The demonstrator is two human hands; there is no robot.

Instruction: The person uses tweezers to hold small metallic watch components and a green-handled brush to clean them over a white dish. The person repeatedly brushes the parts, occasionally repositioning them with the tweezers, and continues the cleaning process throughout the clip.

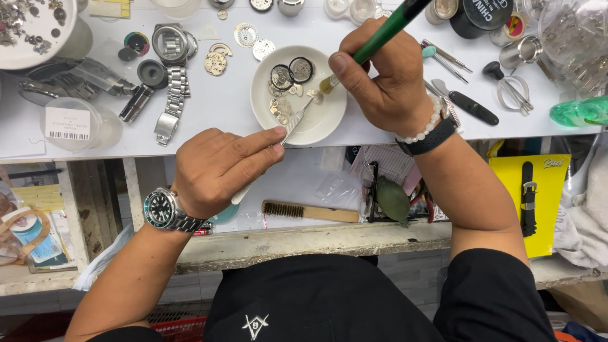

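White round ceramic dish point(320, 120) sits mid-surface, holding small metal watch parts point(283, 95): round movements, gears, plates, loose bits. Left hand point(218, 168) has its grip pinched on slim metal tweezers point(292, 125), tips reaching into the dish among the parts. Right hand point(386, 76) is clenched around a green-handled brush point(380, 37), pale bristle tip touching down by a small piece near the dish centre. Black-dial steel wristwatch point(163, 209) on left wrist; white bead bracelet point(423, 130) and black band on right.

Progress, as a judgement: brushing of parts looks mid-way. Several pieces lie in the dish, a few more discs and plates point(216, 61) lie outside it on the surface; can't tell which are already brushed.

White work surface point(221, 107) is crowded: steel watch case with link bracelet point(172, 76) left of the dish, clear plastic tub point(76, 123) with label, black-handled tools point(472, 107) to the right, jars and lids along the back edge, green plastic bottle point(579, 113) far right. Below, an open shelf holds a wooden-backed bristle brush point(310, 211); yellow strap package point(529, 190) hangs at right. Cramped repair bench setting.
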